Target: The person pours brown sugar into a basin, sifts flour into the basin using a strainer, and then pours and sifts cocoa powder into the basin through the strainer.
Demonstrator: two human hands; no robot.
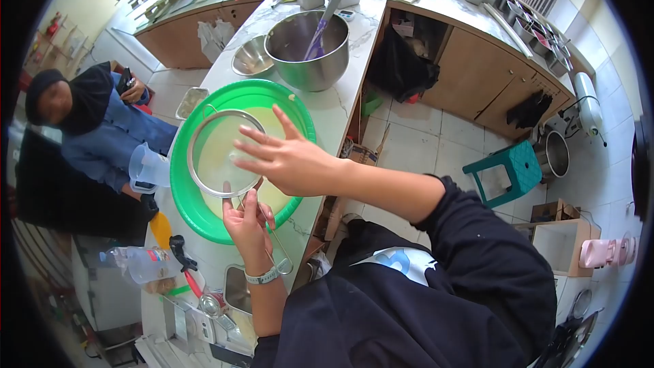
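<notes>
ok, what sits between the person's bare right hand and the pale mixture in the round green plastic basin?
Head view shows a round metal-rimmed mesh sieve between the right hand and the mixture; can't tell if the hand touches it.

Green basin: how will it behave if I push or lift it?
The green basin is probably heavy, given the broad pale mixture inside. That mixture's smooth surface suggests liquid, so it may slosh if jolted. The plastic-looking rim might flex under a one-sided lift.
</notes>
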